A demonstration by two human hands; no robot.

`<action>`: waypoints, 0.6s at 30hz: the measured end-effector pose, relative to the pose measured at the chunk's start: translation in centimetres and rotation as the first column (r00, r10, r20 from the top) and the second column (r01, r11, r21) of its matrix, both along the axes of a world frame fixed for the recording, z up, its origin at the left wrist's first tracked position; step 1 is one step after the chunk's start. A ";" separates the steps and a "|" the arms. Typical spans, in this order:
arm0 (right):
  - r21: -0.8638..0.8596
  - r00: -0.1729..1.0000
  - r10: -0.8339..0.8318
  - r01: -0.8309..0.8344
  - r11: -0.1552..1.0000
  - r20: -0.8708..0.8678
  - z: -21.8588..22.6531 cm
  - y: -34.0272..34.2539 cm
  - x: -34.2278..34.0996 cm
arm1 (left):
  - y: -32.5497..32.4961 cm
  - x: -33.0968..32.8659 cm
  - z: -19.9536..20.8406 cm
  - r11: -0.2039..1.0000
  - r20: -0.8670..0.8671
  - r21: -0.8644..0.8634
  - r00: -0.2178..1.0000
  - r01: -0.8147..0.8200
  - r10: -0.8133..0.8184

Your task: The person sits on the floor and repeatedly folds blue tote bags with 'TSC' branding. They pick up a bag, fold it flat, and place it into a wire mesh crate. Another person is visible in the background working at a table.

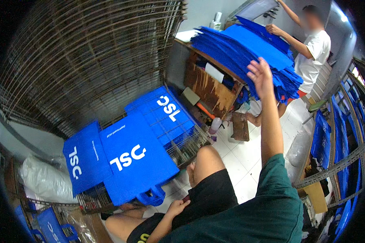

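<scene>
My right hand (261,77) is raised at the end of an outstretched arm, fingers apart and holding nothing. Behind it in the picture lies a tall stack of blue fabric sheets (247,44); whether the hand touches them I cannot tell. My left hand (177,207) rests low by my black shorts, its fingers closed around a small dark red object (185,199) that is mostly hidden. Left of my knee, blue bags with white print (138,156) lie flat and overlapping on a wire rack (182,150). One bag's handle loop (152,197) hangs toward me.
A co-worker in a white shirt (318,44) handles a blue sheet at a frame behind the stack. Wire racks (89,52) tilt up at left. A worn wooden table (211,85), small wooden stool (240,126) and bottle (215,125) stand ahead. Right, metal shelving (332,174) holds blue bags.
</scene>
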State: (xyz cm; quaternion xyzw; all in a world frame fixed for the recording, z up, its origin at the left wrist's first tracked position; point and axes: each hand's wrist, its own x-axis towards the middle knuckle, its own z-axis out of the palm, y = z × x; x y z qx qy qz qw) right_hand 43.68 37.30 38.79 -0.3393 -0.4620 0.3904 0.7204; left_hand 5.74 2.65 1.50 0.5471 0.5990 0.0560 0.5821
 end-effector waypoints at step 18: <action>-0.418 0.753 -0.481 0.299 0.858 -0.449 4.7 10.2 24.1 | -1.1 -0.4 -1.5 0.995 -0.100 -0.072 0.993 -0.071 0.064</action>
